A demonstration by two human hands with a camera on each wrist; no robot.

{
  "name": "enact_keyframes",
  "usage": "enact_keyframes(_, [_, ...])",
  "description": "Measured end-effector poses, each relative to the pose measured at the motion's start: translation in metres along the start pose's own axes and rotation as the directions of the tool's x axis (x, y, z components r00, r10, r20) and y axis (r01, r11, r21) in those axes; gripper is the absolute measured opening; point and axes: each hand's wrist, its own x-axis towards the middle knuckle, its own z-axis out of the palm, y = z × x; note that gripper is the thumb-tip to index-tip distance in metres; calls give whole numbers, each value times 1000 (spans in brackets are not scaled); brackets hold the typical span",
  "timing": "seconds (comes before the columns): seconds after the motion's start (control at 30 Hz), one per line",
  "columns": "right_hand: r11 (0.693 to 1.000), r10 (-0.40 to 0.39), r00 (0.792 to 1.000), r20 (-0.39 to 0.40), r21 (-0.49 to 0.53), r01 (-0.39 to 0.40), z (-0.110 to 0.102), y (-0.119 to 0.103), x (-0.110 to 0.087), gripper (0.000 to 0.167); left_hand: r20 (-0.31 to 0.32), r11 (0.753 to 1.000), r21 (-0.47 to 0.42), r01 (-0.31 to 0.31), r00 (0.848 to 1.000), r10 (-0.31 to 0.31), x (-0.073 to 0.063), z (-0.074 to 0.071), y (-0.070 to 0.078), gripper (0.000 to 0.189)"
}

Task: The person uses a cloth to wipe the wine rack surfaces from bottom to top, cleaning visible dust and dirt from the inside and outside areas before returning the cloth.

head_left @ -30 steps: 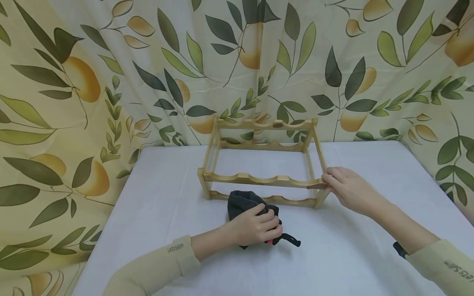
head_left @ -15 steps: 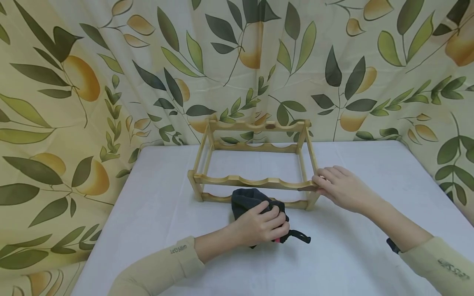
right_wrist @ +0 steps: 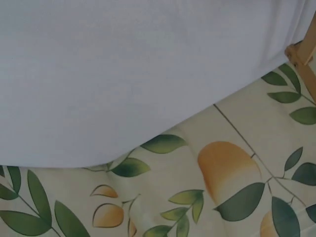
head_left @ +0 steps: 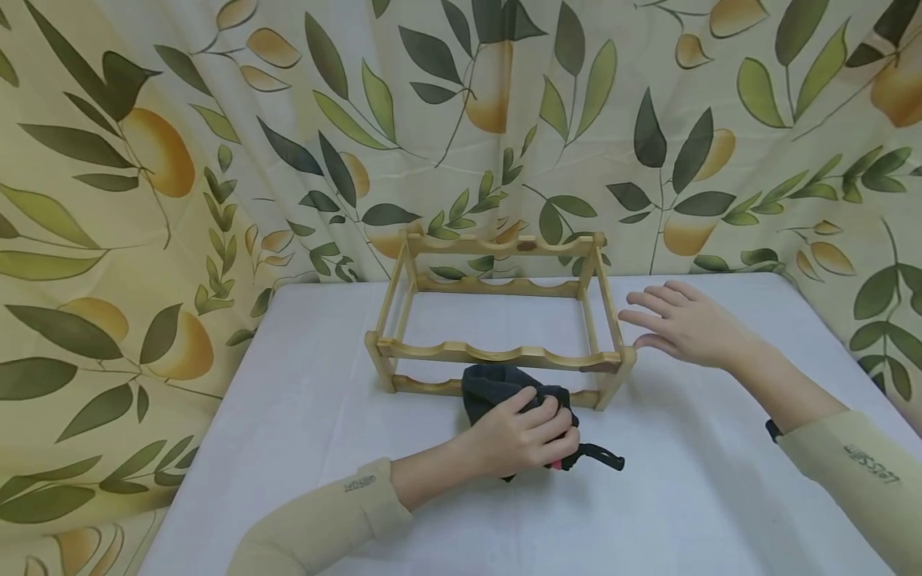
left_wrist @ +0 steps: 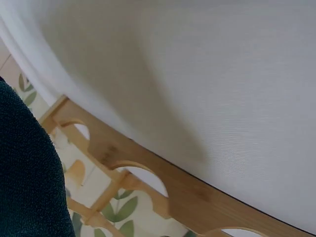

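Observation:
My left hand (head_left: pixel 520 436) grips a dark blue, soft cloth item (head_left: pixel 490 387) with a black strap and a small pink patch. It hangs in front of the wooden bottle rack (head_left: pixel 461 352), overlapping its lower front bar. In the left wrist view the fuzzy cloth (left_wrist: pixel 29 168) fills the left edge, beside the rack's scalloped bar (left_wrist: pixel 192 195). My right hand (head_left: pixel 684 326) is apart from the rack's front right corner, fingers spread and holding nothing. A corner of the rack (right_wrist: pixel 303 54) shows at the right edge of the right wrist view.
A white cloth covers the table (head_left: pixel 317 464), and the rack stands toward its back. Close behind the table's far edge hangs a curtain (head_left: pixel 238 176) printed with leaves and fruit.
The rack has shifted slightly left while the right hand held its corner. That hand has since let go and lifted away. The left hand has moved a little right with the cloth item.

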Motion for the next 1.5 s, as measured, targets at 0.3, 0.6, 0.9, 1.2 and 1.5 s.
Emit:
enact_keyframes(0.3, [996,80,996,44,-50,-77,15,10,13,58,-22,997,55,50,999,-49,14,22,11,16])
enact_keyframes(0.6, [990,140,979,146,-57,-133,18,14,19,32,-34,992,95,86,996,-84,27,36,15,18])
enact_keyframes(0.9, [987,163,966,200,-41,-158,21,12,24,37,49,984,158,87,994,-96,46,33,5,25])
enact_keyframes(1.2, [994,108,981,162,-42,-102,26,17,20,30,159,991,111,80,983,-97,35,69,17,37])
enact_keyframes(1.5, [995,98,982,164,-12,-98,26,14,19,40,20,985,163,56,998,-60,35,72,10,33])
